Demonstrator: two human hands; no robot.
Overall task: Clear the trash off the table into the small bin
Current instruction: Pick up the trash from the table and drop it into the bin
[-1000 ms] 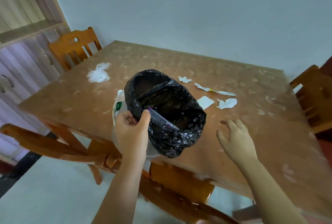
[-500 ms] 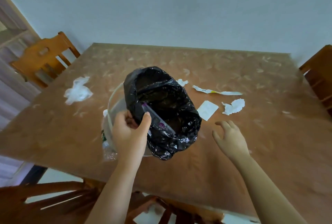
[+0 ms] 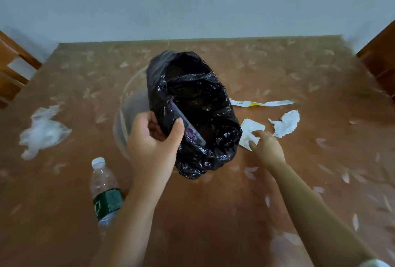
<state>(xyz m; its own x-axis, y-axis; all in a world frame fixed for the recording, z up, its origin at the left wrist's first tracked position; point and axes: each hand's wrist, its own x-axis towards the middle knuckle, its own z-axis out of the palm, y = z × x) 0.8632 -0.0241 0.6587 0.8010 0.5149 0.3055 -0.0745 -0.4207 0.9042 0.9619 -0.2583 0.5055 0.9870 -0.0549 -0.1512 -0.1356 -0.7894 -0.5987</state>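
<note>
A small translucent bin (image 3: 128, 104) lined with a black bag (image 3: 192, 95) stands mid-table. My left hand (image 3: 154, 138) is shut on the bag's near rim, pinching a purple-and-white wrapper (image 3: 188, 129) against it. My right hand (image 3: 267, 147) lies on the table right of the bin, fingers apart, fingertips touching a white square paper (image 3: 251, 129). Beyond it lie a torn white scrap (image 3: 286, 124) and a long white-yellow strip (image 3: 263, 103). A crumpled clear plastic bag (image 3: 42, 132) lies at the left. A clear water bottle (image 3: 104, 194) with a green label lies near my left forearm.
The brown leaf-patterned table (image 3: 213, 213) fills the view and ends at a pale wall behind. Wooden chairs stand at the far left (image 3: 12, 70) and far right (image 3: 380, 61) corners.
The view has swung over the table. My right hand moved forward and left onto the white square paper. My left hand still grips the bag rim. The bottle has come into sight.
</note>
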